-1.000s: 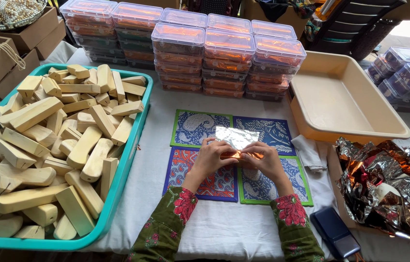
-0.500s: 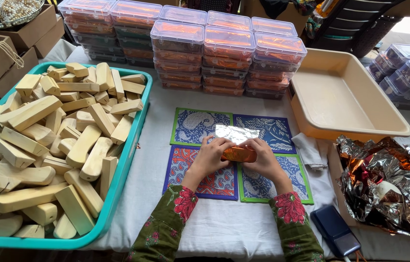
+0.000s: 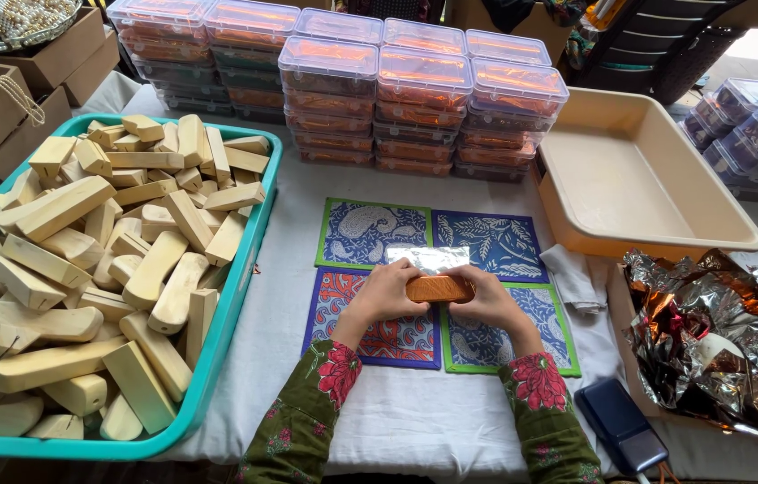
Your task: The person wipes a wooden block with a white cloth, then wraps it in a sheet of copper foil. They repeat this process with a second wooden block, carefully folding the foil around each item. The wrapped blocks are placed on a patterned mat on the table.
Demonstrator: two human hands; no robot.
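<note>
Head view: left hand point(image 3: 390, 291) and right hand point(image 3: 485, 300) now clamp orange-foiled block point(image 3: 439, 288) from both ends, foil folded shut since earlier, silver flap point(image 3: 428, 258) behind.

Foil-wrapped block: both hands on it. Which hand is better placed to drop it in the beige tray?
Right, probably. The right hand holds the block on the side nearer the beige tray, which sits to its right. The left hand would have to cross over.

A teal tray point(image 3: 254, 269) of pale wooden blocks point(image 3: 83, 269) sits left, stacked lidded boxes point(image 3: 379, 90) behind, an empty tan tub point(image 3: 567, 233) right, crumpled foil point(image 3: 719, 341) beside it.
</note>
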